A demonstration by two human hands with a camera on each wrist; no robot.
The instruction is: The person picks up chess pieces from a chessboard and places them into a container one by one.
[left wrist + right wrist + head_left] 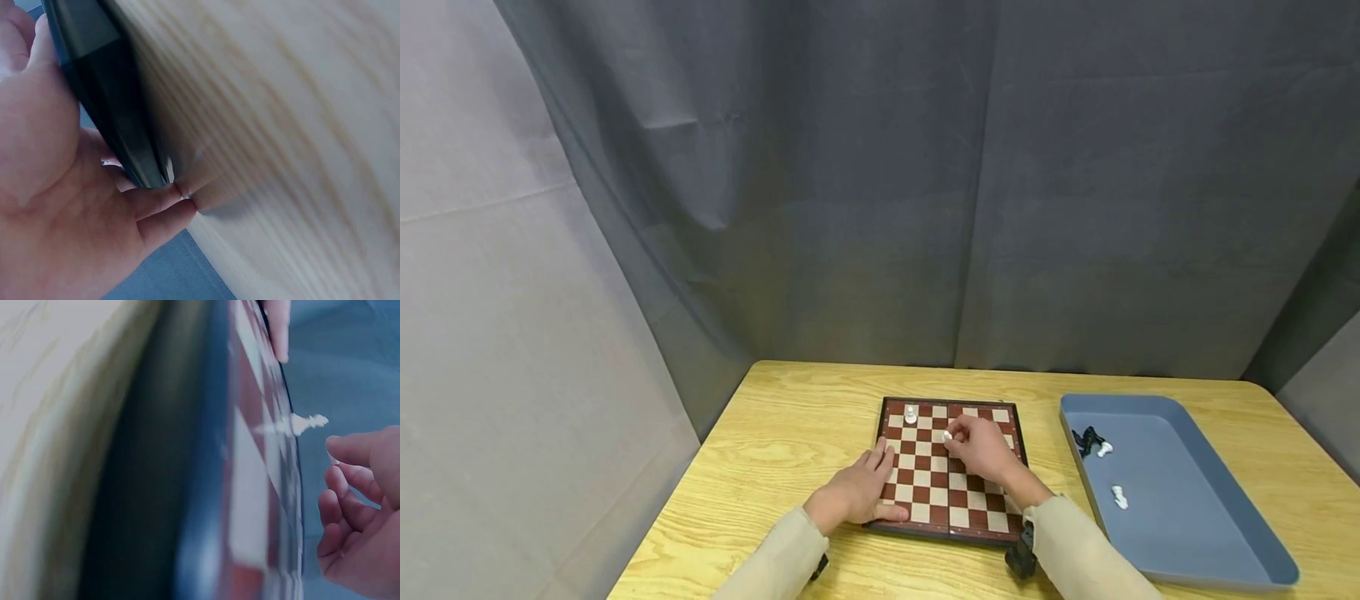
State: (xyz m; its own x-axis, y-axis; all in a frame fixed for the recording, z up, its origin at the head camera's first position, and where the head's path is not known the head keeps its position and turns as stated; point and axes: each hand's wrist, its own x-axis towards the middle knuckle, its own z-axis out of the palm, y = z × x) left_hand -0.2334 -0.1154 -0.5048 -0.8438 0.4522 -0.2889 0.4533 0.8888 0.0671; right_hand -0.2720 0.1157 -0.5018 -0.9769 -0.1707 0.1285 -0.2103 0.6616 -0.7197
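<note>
A red-and-white chessboard (938, 497) with a dark rim lies on the table. Along its left edge rests my left hand (865, 490), thumb on the front left corner and fingers stretched along the side; the left wrist view has fingertips down at the tabletop beside the dark rim. Over the board's far half, my right hand (983, 450) pinches a small white chess piece (947, 436) between thumb and fingers, which mostly cover it. Another white chess piece (911, 414) stands upright near the far left corner, seen side-on in the right wrist view.
A blue-grey tray (1195, 533) sits right of the board. Inside, by its left wall, lie black chess pieces (1087, 440) and a white piece (1105, 449), with another white piece (1119, 497) nearer. Grey curtains (865, 208) hang behind the wooden table (805, 417).
</note>
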